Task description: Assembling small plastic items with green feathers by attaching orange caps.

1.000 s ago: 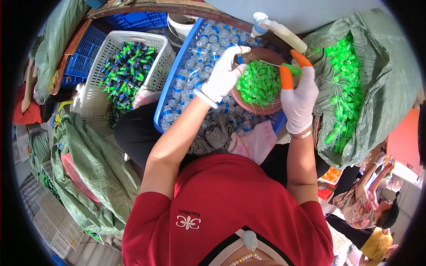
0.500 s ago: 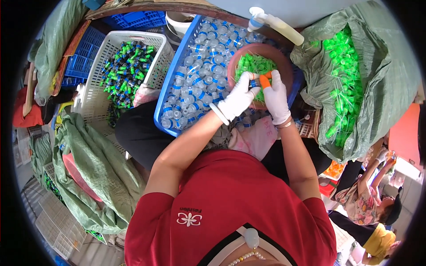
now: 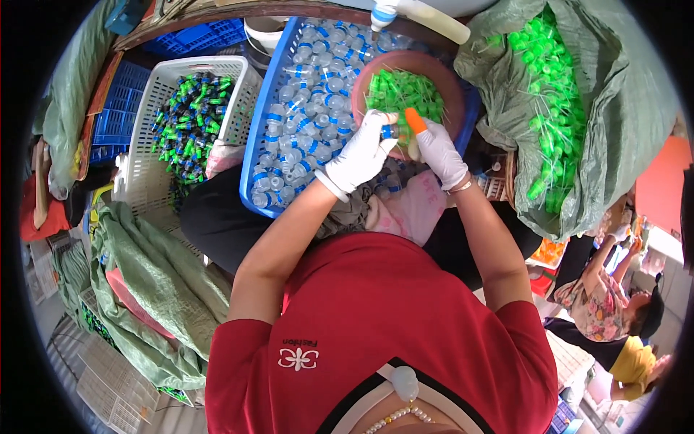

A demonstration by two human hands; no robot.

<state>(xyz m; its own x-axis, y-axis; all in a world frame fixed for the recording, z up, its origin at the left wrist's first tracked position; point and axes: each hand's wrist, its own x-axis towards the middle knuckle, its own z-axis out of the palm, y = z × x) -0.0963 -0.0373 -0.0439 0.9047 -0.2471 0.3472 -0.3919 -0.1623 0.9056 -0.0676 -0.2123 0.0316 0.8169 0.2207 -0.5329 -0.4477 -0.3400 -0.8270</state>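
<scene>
My left hand (image 3: 361, 150), in a white glove, is closed around a small plastic bottle with a blue band (image 3: 388, 132). Close on its right is my right hand (image 3: 439, 153), also gloved, with an orange cover (image 3: 415, 121) on one finger. Its fingers are bent together beside the bottle; what they pinch is too small to make out. Both hands are over the near edge of a pink bowl (image 3: 359, 85) heaped with green caps with thin tubes (image 3: 406, 94). The bowl rests in a blue crate (image 3: 254, 155) full of clear small bottles with blue bands (image 3: 318, 94).
At left stands a white basket (image 3: 142, 119) of dark-and-green small bottles (image 3: 191, 119). A green sack (image 3: 499, 108) of green caps lies open at right. Behind the crate is a pale bottle with a white-blue top (image 3: 437, 22). Another person (image 3: 600, 300) works at far right.
My hands have drawn slightly apart from their earlier close grip on the bottle. The bowl, crate and sacks appear shifted left and up in the view.
</scene>
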